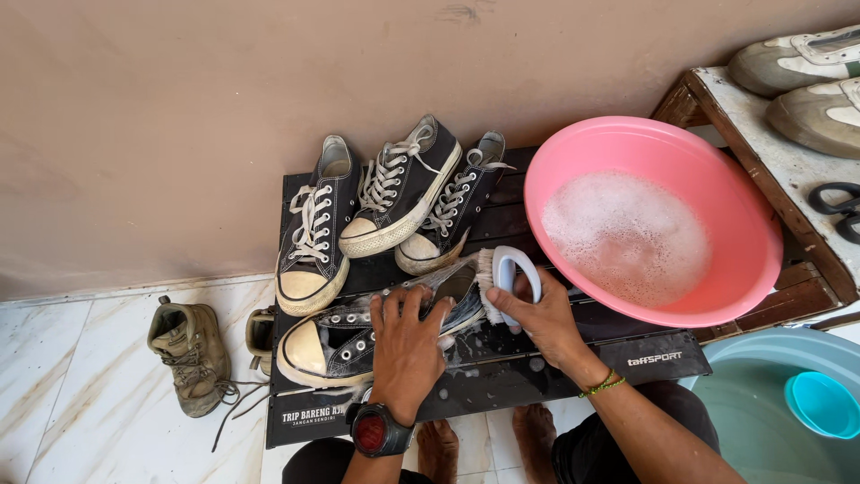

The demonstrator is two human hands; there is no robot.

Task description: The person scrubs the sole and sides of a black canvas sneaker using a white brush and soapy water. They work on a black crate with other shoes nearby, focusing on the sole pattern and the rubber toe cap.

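A black canvas sneaker (336, 345) with a white toe cap lies on its side on a low black slatted table (537, 376). My left hand (408, 345), with a black watch on the wrist, presses down on the sneaker's middle. My right hand (542, 318) grips a white-handled scrub brush (503, 280), whose bristles rest against the sneaker's heel opening. Foam and water wet the table around the shoe.
Three more black sneakers (394, 193) stand at the table's back against the wall. A pink basin (739, 233) holds soapy water on the right. A tan boot (190, 354) lies on the tiled floor. White shoes (806, 85) and scissors (838, 206) sit on a wooden bench; a teal tub (761, 403) holds a scoop.
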